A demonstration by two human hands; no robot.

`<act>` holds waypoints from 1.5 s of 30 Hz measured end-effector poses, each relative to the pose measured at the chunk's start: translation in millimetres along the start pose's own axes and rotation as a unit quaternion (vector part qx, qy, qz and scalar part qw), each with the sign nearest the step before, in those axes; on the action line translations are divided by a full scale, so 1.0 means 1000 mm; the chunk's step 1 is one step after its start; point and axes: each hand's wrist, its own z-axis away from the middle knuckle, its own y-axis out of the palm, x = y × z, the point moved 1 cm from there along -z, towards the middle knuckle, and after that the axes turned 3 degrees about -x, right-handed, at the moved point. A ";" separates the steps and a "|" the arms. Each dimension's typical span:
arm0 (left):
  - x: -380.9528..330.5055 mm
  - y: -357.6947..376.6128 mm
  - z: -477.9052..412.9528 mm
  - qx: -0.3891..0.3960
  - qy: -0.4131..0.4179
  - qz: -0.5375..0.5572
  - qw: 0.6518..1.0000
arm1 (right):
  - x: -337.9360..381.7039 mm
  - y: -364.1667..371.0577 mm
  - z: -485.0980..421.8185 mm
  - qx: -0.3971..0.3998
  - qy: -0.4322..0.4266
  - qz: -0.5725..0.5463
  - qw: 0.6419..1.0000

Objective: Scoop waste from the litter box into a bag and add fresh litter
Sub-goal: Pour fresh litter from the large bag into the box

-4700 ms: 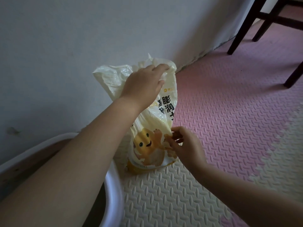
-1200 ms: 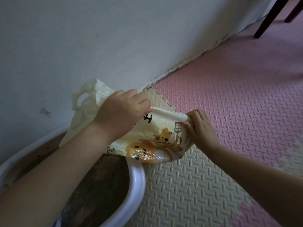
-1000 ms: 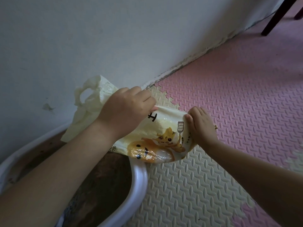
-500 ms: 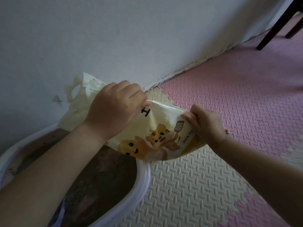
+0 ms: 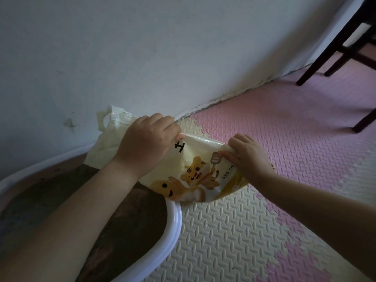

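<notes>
A cream and yellow litter bag [image 5: 200, 171] printed with cartoon cats lies tipped on its side over the rim of the white litter box [image 5: 175, 218]. My left hand [image 5: 146, 145] grips the bag near its upper, open end. My right hand [image 5: 247, 153] pinches the bag's bottom end and holds it raised off the mat. The bag's crumpled handle end [image 5: 114, 123] points left toward the wall, above the box. Dark brown litter [image 5: 132, 216] fills the box. My forearms hide much of the box's inside.
A white wall runs behind the box. Pink and cream foam floor mats [image 5: 284, 139] cover the floor to the right. Dark wooden chair legs [image 5: 325, 51] stand at the far upper right.
The bag went from standing upright on the mat to lying tipped over the box rim. My right hand has since lifted its bottom end higher.
</notes>
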 end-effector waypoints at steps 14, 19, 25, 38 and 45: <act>-0.024 -0.004 0.006 -0.006 -0.033 0.005 0.999 | 0.000 0.019 0.021 0.055 0.094 -0.039 0.993; -0.024 -0.008 0.005 -0.019 -0.030 0.004 0.999 | 0.005 0.015 0.014 0.071 0.121 -0.065 0.988; -0.021 -0.011 0.000 -0.061 -0.031 -0.015 0.998 | 0.012 -0.004 0.013 0.056 0.125 -0.081 0.987; -0.024 -0.030 0.010 -0.124 -0.091 0.036 0.987 | 0.036 -0.066 0.001 0.063 0.074 -0.018 0.995; -0.034 -0.035 0.020 -0.104 -0.179 0.105 0.973 | 0.037 -0.069 -0.007 0.060 0.016 0.027 0.998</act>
